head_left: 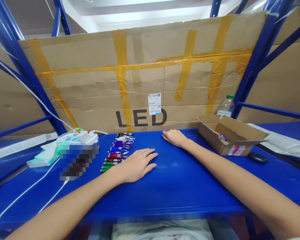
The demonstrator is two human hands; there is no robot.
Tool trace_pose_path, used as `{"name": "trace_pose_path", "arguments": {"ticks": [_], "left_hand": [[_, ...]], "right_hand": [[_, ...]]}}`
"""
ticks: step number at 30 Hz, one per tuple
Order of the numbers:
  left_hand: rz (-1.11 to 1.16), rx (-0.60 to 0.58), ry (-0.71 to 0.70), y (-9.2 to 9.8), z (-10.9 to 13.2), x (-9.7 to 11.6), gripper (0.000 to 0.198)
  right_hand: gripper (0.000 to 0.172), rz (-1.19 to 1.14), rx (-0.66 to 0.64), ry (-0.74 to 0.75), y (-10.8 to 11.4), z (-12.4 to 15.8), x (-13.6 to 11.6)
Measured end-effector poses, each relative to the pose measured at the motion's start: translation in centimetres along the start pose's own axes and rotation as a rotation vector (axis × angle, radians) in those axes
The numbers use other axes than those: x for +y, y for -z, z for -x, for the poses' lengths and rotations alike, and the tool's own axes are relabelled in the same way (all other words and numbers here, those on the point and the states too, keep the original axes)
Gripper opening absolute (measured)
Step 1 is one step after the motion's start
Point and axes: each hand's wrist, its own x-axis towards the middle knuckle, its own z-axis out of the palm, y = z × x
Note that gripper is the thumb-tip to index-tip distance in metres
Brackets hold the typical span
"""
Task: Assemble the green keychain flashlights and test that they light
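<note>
My left hand (139, 164) lies palm down on the blue table (175, 186), its fingers spread and pointing right, with nothing in it. Just left of it, a column of small metal flashlights with carabiner clips (116, 155) runs away from me, in green, red, blue, purple, white and black; my wrist partly covers the nearest ones. My right hand (173, 137) rests farther back on the table, near the cardboard wall, with its fingers curled. Whether anything is under those fingers is hidden.
An open cardboard box (225, 136) with small items stands at the right, a black mouse (257, 158) beside it and a bottle (226, 106) behind. A power strip (86, 137), white cables and a pixelated object (78, 161) lie left. Cardboard marked LED stands behind.
</note>
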Motion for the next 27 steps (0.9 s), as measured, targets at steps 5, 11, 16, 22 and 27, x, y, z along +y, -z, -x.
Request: {"name": "trace_pose_path", "arguments": {"ticks": [5,11,16,22,27], "left_hand": [[0.000,-0.027,0.006,0.17,-0.11,0.14,0.057],[0.004,-0.009,0.008,0.07,-0.09,0.15,0.057],[-0.004,-0.012,0.007,-0.04,-0.08,0.21,0.057],[-0.017,-0.050,0.031,0.26,-0.17,0.50,0.056],[-0.032,-0.063,0.034,0.40,-0.19,0.56,0.056]], "right_hand": [[0.037,-0.008,0.003,0.003,-0.20,-0.14,0.17],[0.037,-0.005,0.008,0.014,-0.23,-0.05,0.10],[0.037,0.002,0.003,0.020,-0.16,0.08,-0.05],[0.037,-0.002,-0.009,0.018,-0.04,0.10,-0.15],[0.039,-0.007,-0.019,0.010,-0.04,0.05,-0.12]]}}
